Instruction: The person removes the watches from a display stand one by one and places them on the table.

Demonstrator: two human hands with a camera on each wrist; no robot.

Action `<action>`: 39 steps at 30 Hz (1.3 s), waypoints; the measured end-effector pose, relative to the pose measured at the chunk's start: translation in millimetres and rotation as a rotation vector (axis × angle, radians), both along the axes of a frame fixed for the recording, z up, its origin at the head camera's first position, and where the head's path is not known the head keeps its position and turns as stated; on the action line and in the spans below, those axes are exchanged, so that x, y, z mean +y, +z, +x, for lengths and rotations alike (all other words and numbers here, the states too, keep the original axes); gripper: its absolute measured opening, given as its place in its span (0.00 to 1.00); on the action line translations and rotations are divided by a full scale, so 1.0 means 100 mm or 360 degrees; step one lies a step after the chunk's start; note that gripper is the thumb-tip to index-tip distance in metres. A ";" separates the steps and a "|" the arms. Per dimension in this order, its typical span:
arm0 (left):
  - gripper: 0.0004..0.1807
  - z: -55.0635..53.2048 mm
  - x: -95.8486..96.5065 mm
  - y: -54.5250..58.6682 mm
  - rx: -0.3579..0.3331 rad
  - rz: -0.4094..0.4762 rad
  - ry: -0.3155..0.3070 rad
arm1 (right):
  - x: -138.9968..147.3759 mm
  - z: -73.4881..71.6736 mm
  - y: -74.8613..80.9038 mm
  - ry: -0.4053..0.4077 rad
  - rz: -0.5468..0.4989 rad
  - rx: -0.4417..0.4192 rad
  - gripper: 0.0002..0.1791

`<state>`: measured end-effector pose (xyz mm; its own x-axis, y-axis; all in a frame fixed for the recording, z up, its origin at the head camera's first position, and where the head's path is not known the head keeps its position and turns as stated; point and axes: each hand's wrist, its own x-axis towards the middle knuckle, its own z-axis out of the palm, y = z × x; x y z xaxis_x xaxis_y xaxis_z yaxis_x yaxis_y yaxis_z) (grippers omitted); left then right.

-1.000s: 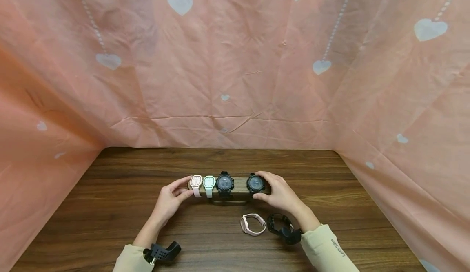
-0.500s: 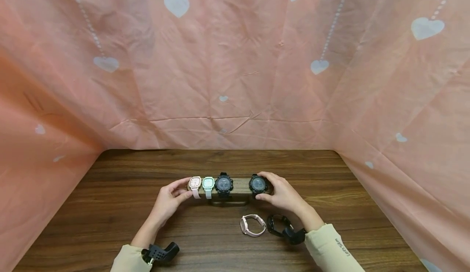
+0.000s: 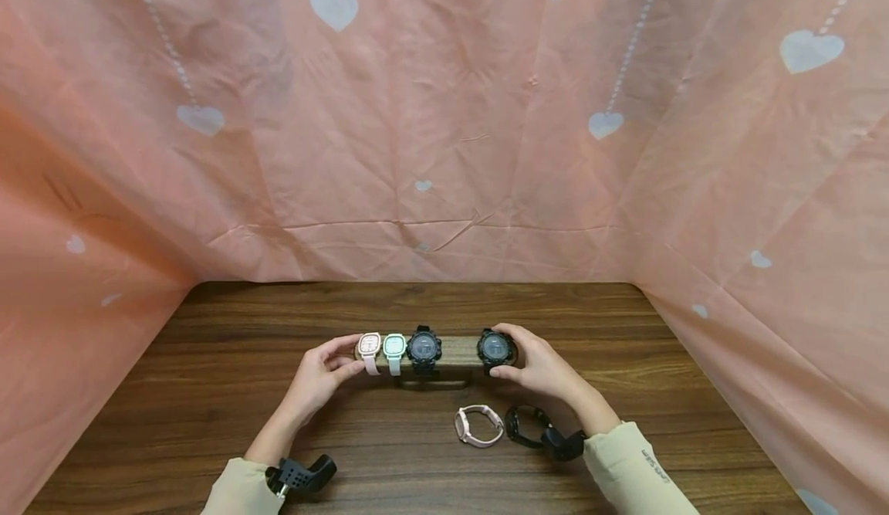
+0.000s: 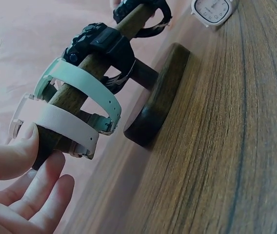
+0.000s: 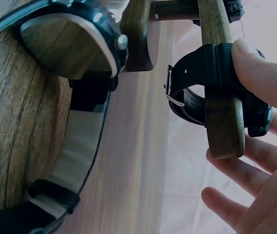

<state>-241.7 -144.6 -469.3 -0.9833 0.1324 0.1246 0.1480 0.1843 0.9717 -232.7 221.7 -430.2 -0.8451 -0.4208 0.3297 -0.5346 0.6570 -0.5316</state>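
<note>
Because the wooden watch stand [image 3: 458,351], left end pinched by the left grip [image 3: 318,380], lacks end stops, overshooting outward with the right grip [image 3: 539,364] could drop the black digital watch [image 3: 495,348] it pinches at the stand's right end.

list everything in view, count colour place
watch stand: 1, brown, on table
table: 1, brown, under stand
pink watch: 1, pink, stand's left end
mint watch: 1, green, beside it
black watches: 2, black, stand's middle and right end
loose pink watch: 1, pink, in front of stand
loose black watch: 1, black, right of that
cloth: 1, pink and white, behind table
wrist cameras: 2, black, left, right
sleeves: 2, cream, left, right
left hand: 1, on stand's left end
right hand: 1, holding right-end black watch
</note>
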 end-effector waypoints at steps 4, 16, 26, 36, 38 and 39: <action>0.25 0.00 0.01 0.01 -0.0014 -0.0003 -0.0002 | 0.02 -0.05 -0.03 0.0078 -0.0086 -0.0109 0.36; 0.26 0.01 0.04 0.02 0.0032 -0.0025 -0.0032 | 0.00 0.03 0.12 0.0197 -0.0325 -0.0360 0.35; 0.25 -0.01 0.05 0.03 -0.0032 0.0001 -0.0002 | 0.04 0.08 0.14 0.0196 -0.0451 -0.0368 0.34; 0.25 0.01 0.05 0.04 -0.0062 0.0009 0.0005 | 0.11 0.12 0.10 0.0118 -0.0520 -0.0361 0.34; 0.25 0.01 0.05 0.04 -0.0080 0.0003 0.0020 | 0.13 0.13 0.09 0.0083 -0.0513 -0.0347 0.34; 0.25 0.01 0.05 0.04 -0.0087 -0.0001 0.0026 | 0.13 0.14 0.09 0.0067 -0.0511 -0.0340 0.34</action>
<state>-240.9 -139.8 -465.3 -0.9907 0.1162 0.0709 0.0918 0.1866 0.9781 -218.8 235.0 -421.0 -0.8931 -0.3606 0.2690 -0.4127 0.4189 -0.8088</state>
